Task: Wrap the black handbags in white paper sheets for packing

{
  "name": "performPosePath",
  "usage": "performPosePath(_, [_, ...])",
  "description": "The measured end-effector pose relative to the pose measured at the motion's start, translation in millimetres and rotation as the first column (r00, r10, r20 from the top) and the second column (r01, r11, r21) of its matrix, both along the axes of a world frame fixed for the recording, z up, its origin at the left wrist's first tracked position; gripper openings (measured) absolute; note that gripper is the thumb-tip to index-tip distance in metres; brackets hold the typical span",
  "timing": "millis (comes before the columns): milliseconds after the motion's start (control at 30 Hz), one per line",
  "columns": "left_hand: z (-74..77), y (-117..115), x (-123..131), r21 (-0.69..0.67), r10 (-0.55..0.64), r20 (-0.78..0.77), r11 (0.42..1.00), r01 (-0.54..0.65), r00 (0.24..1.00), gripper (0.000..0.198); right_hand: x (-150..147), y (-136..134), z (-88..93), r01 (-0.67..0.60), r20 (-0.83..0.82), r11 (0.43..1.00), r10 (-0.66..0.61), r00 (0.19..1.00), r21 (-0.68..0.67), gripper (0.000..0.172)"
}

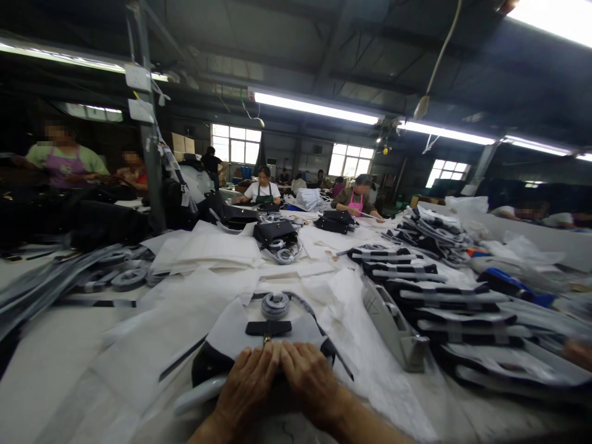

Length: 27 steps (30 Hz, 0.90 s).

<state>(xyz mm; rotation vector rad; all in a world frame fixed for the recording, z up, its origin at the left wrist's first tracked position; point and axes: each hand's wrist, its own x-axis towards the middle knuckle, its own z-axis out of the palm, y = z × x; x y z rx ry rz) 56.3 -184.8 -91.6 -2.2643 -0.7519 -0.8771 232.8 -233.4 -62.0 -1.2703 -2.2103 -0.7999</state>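
Note:
A black handbag lies on the white-covered table right in front of me. White sheet material covers part of its upper side, and a dark tab with a small gold-coloured clasp sits at its middle. My left hand and my right hand rest side by side on the bag's near part, fingers together and bent over it. The hands hide what lies beneath them. Just beyond, a coiled strap wrapped in clear film lies beside the bag's dark handle.
A grey tape dispenser stands to the right, beside a row of black bag pieces. White sheets are stacked at left, near wrapped straps. Farther off, finished-looking black bags lie before co-workers. Another person's hand shows at far right.

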Motion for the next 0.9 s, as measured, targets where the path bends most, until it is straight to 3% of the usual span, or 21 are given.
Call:
performPosePath(167, [9.2,0,-10,0.001,-0.125,-0.037,0.992,0.125,0.991,0.039,1,-3,-3.9,-0.001,-0.083,0.999,0.004,0.997,0.04,0.025])
performPosePath(333, [12.5,-4,-13,-0.025,-0.171,-0.008,0.985,0.171,0.985,0.041,0,-8,-8.8,-0.001,-0.171,0.992,0.022,0.985,0.123,0.043])
performPosePath(533, [-5.7,-12,-11,-0.078,-0.162,0.05,0.983,0.166,0.985,0.038,-1,-14,-16.9,-0.017,-0.184,0.987,0.048,0.982,0.162,0.045])
performPosePath(667, [-21.1,-16,-4,0.001,-0.2,0.222,0.979,0.205,0.954,0.043,-4,-16,-39.0,0.023,-0.176,0.973,0.018,0.984,0.228,0.046])
performPosePath(767, [-25.4,-18,1,0.016,-0.179,0.215,0.984,0.18,0.96,0.039,2,-12,-50.5,0.015,-0.171,0.954,0.039,0.985,0.299,0.043])
performPosePath(833, [-24.8,-19,2,0.017,-0.129,0.186,0.992,0.128,0.974,0.032,13,-6,-40.8,-0.097,-0.102,0.98,0.116,0.988,0.174,0.035])
performPosePath(900, [-22.1,-21,1,0.016,-0.079,0.162,0.997,0.077,0.984,0.027,26,5,-12.2,-0.162,-0.08,0.966,0.149,0.986,-0.201,0.025])
